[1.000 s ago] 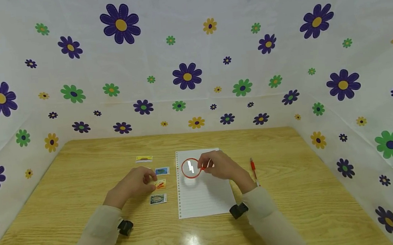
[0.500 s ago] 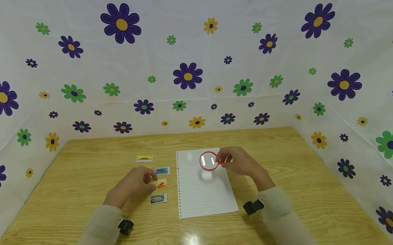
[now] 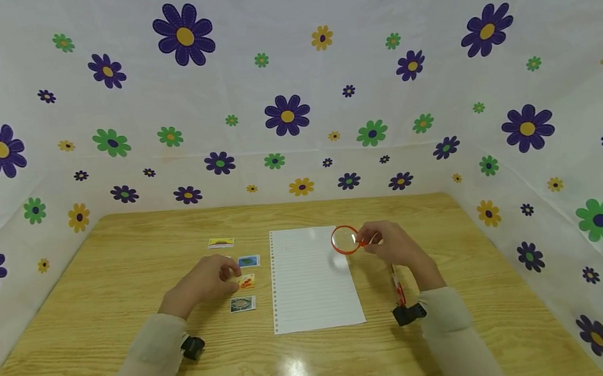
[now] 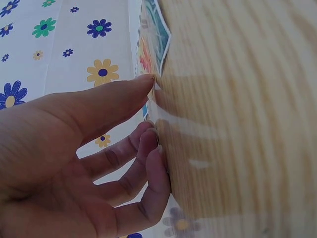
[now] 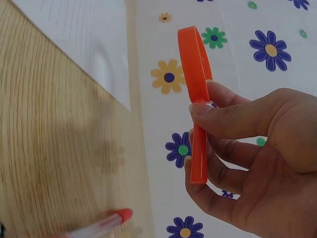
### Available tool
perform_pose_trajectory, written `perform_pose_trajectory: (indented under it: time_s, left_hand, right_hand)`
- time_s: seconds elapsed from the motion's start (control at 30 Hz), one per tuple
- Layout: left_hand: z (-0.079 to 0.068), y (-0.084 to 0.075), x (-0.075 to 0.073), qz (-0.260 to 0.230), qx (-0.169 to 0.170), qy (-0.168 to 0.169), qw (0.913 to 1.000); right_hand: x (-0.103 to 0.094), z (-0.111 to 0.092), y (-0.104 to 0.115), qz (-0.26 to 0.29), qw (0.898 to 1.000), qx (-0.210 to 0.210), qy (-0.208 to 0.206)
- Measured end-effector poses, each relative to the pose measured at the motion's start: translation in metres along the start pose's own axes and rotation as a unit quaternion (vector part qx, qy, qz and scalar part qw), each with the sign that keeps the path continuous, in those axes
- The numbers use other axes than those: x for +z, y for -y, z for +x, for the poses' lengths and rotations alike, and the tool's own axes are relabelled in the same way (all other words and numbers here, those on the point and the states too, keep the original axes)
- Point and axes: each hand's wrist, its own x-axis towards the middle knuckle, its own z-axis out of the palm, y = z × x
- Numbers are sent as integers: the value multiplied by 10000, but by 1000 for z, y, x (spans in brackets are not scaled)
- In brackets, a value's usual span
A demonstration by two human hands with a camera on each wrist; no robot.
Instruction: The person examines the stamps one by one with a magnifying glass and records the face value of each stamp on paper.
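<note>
My right hand [image 3: 393, 243] grips the handle of a red-rimmed magnifying glass [image 3: 344, 240], raised at the far right corner of a lined sheet of paper [image 3: 314, 287]. In the right wrist view, thumb and fingers pinch the handle of this magnifying glass [image 5: 199, 153], seen edge-on above the table. My left hand [image 3: 205, 284] rests on the table, its thumb at the edge of a small yellow-and-red picture stamp [image 3: 246, 281]. Its other fingers are loosely bent, tips on the wood. A blue stamp [image 3: 249, 261] lies behind that one, a grey-green stamp [image 3: 243, 304] in front.
A yellow stamp [image 3: 221, 242] lies farther back, and another mostly hides behind my left hand. A red pen [image 3: 399, 292] lies under my right forearm, right of the paper. Flowered white cloth [image 3: 290, 177] walls in the wooden table [image 3: 151, 235] at back and sides.
My right hand has carried the magnifying glass rightward and slightly farther back, from over the paper's middle to its far right corner. The left hand and stamps have stayed put.
</note>
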Motion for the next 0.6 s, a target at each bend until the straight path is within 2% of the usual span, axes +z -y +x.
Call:
perform_pose_trajectory:
  time_s: [0.6]
  left_hand:
    - [-1,-1,-1,-72,-58,32,10000]
  right_hand:
    - [-25,-21,-29,-183,9994,79,-283]
